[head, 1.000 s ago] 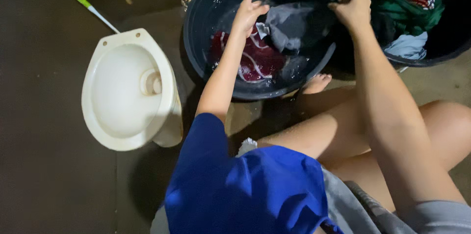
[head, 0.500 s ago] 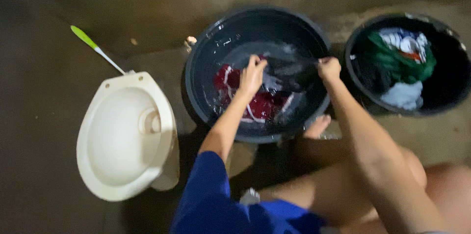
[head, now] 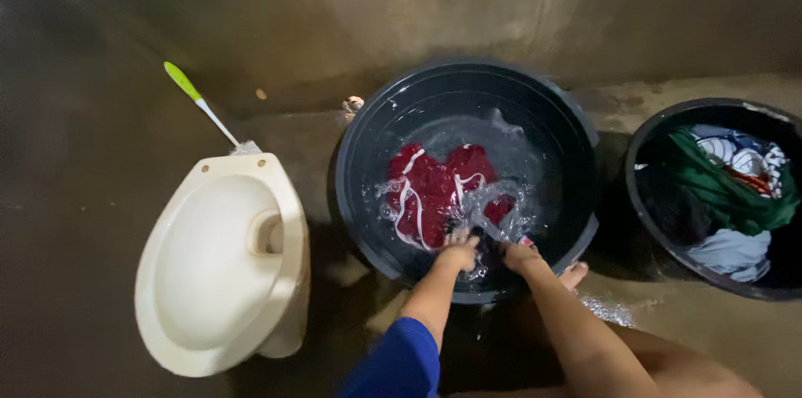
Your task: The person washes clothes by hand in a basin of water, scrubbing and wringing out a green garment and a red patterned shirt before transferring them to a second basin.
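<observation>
Both hands sit side by side at the near rim of the basin: left hand and right hand seem closed on a dark cloth underwater, though splashing blurs it. A red garment floats just beyond them. The tub at right holds mixed clothes.

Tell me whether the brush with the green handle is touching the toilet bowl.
Cannot tell. In the head view the brush runs down to the back rim of the toilet bowl, but its head is blurred there, so neither contact nor gap shows.

Fingers of both hands sunk in splashing water, dark garment hidden below, second basin cut off at right edge
</observation>
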